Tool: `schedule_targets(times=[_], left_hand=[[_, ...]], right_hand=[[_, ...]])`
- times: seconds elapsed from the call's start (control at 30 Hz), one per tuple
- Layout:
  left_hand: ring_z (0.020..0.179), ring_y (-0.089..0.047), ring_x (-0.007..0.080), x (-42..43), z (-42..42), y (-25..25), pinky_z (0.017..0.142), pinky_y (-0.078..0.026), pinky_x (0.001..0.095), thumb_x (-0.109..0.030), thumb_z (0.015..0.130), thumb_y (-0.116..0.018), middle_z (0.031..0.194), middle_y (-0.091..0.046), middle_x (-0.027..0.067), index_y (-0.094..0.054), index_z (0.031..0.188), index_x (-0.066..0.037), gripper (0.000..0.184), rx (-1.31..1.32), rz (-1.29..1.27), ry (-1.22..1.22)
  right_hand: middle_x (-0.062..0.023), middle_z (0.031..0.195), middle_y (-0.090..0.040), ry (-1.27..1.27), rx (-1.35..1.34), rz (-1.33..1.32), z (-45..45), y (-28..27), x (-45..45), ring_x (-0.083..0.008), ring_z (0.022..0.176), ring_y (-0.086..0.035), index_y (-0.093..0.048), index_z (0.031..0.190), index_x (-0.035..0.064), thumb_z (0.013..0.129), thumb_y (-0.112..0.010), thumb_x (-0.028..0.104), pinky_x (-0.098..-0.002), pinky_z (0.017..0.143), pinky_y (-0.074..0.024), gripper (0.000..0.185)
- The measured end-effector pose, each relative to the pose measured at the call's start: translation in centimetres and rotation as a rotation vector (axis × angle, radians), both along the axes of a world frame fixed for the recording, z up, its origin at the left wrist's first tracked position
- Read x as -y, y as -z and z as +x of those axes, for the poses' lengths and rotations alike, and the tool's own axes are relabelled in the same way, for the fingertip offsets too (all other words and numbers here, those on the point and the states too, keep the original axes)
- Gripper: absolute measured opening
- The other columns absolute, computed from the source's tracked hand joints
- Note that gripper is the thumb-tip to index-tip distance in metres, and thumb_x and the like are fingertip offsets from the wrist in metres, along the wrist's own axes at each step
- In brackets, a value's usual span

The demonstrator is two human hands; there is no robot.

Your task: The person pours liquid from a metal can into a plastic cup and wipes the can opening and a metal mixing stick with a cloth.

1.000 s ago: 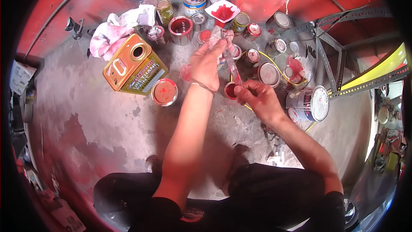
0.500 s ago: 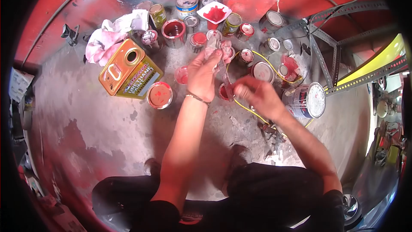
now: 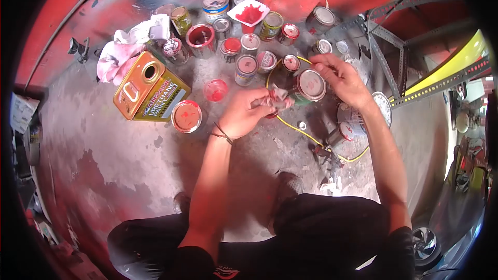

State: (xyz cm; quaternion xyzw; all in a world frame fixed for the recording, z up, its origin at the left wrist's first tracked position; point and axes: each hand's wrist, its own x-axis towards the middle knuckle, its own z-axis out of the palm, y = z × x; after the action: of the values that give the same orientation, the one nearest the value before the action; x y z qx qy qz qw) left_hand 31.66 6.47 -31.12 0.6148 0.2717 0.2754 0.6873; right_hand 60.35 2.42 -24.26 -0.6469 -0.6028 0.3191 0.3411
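Note:
My left hand (image 3: pixel 241 114) is closed around a crumpled, red-stained rag (image 3: pixel 280 98). The rag sticks out past its fingertips, over the floor beside a large lidded paint can (image 3: pixel 312 84). My right hand (image 3: pixel 340 78) is at that can's upper right edge, fingers bent and somewhat apart, with nothing visible in it. Whether the fingertips touch the can is hard to tell. Behind the rag are smaller lidded cans, one with a greyish top (image 3: pixel 247 64). A clear cup with red paint (image 3: pixel 215 90) is left of the rag.
At left stand a gold urethane paint tin (image 3: pixel 150 85) and a can with a red-spotted top (image 3: pixel 186 116). A stained cloth (image 3: pixel 119 54) lies behind. A yellow hose (image 3: pixel 301 134) curves across the floor. A metal rack (image 3: pixel 386 57) is at right, near a large white-topped can (image 3: pixel 382 109).
My left hand has lowered with the rag, coming down and to the right. My right hand has left the strip near the rag and moved up and right to the large can.

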Motion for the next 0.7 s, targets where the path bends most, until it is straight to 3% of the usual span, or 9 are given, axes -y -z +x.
schedule_targets(times=[0.1,0.2,0.23,0.33,0.37,0.5,0.53,0.6,0.7], left_hand=[[0.084,-0.052,0.0042,0.0,-0.2,-1.3,0.076,-0.048,0.0243,0.003,0.091,-0.074,0.087,-0.056,-0.0027,-0.067,0.103,0.005,0.014,-0.094,0.034,0.117],[0.085,-0.056,0.0047,0.1,0.3,-2.1,0.077,-0.049,0.0240,0.004,0.091,-0.074,0.089,-0.060,-0.0007,-0.066,0.102,0.007,0.014,-0.150,0.089,0.179],[0.086,-0.058,0.0048,0.2,0.4,-2.1,0.078,-0.050,0.0238,0.004,0.091,-0.074,0.090,-0.062,0.0000,-0.065,0.102,0.007,0.014,-0.161,0.095,0.195],[0.084,-0.066,0.0079,-0.1,0.3,-0.9,0.077,-0.055,0.0310,0.000,0.093,-0.070,0.093,-0.074,0.0060,-0.072,0.107,0.003,0.014,-0.224,0.186,0.148],[0.084,-0.066,0.0080,-0.1,0.5,0.1,0.077,-0.055,0.0308,-0.002,0.095,-0.070,0.095,-0.075,0.0052,-0.073,0.107,0.002,0.013,-0.137,0.131,0.010],[0.086,-0.069,0.0100,0.2,2.6,3.0,0.080,-0.055,0.0304,-0.008,0.100,-0.070,0.101,-0.076,0.0032,-0.073,0.111,-0.003,0.012,0.249,-0.250,-0.519],[0.087,-0.070,0.0108,0.2,3.2,3.4,0.081,-0.055,0.0303,-0.010,0.102,-0.069,0.103,-0.077,0.0030,-0.073,0.112,-0.004,0.012,0.359,-0.387,-0.639],[0.092,-0.072,0.0138,0.5,4.0,4.0,0.085,-0.055,0.0301,-0.015,0.105,-0.068,0.106,-0.077,0.0048,-0.071,0.116,-0.005,0.015,0.525,-0.523,-0.692],[0.096,-0.070,0.0133,1.3,5.6,3.1,0.085,-0.054,0.0303,-0.018,0.104,-0.070,0.107,-0.077,0.0048,-0.072,0.115,-0.006,0.016,0.656,-0.655,-0.687]], right_hand=[[-0.0095,0.116,-0.075,-0.291,0.075,-0.198,-2.7,-3.0,0.9,-0.0201,0.108,-0.070,-0.071,0.125,0.0023,0.108,-0.061,0.019,-0.0369,0.093,-0.0535,0.025],[-0.0120,0.115,-0.075,-0.511,0.252,-0.157,-4.5,-2.4,0.8,-0.0222,0.108,-0.071,-0.070,0.125,0.0029,0.105,-0.064,0.017,-0.0381,0.094,-0.0536,0.025],[-0.0142,0.111,-0.074,-0.504,0.234,-0.241,-4.7,-2.1,0.7,-0.0250,0.103,-0.072,-0.070,0.123,0.0022,0.103,-0.065,0.016,-0.0373,0.092,-0.0545,0.025],[-0.0134,0.106,-0.075,-0.398,0.236,-0.022,-3.9,-1.3,0.7,-0.0228,0.099,-0.073,-0.071,0.121,0.0029,0.102,-0.066,0.017,-0.0378,0.088,-0.0555,0.024],[-0.0161,0.101,-0.076,-0.225,0.117,-0.003,-3.8,-1.0,0.8,-0.0306,0.096,-0.074,-0.074,0.114,0.0035,0.100,-0.067,0.018,-0.0422,0.085,-0.0561,0.021],[-0.0155,0.098,-0.077,-0.185,0.230,-0.300,-3.1,-1.5,1.9,-0.0286,0.091,-0.076,-0.076,0.112,0.0048,0.099,-0.071,0.023,-0.0404,0.084,-0.0574,0.023],[-0.0142,0.096,-0.077,-0.199,0.215,-0.246,-3.6,-0.5,2.4,-0.0253,0.089,-0.074,-0.075,0.114,0.0043,0.100,-0.071,0.024,-0.0382,0.081,-0.0564,0.025],[-0.0116,0.093,-0.076,-0.220,0.186,-0.151,-5.5,1.2,3.3,-0.0186,0.086,-0.071,-0.074,0.117,0.0034,0.101,-0.071,0.027,-0.0339,0.077,-0.0545,0.029],[-0.0108,0.088,-0.076,-0.153,0.139,-0.169,-7.7,0.5,2.1,-0.0186,0.080,-0.071,-0.075,0.113,0.0037,0.101,-0.070,0.027,-0.0335,0.073,-0.0544,0.027]])
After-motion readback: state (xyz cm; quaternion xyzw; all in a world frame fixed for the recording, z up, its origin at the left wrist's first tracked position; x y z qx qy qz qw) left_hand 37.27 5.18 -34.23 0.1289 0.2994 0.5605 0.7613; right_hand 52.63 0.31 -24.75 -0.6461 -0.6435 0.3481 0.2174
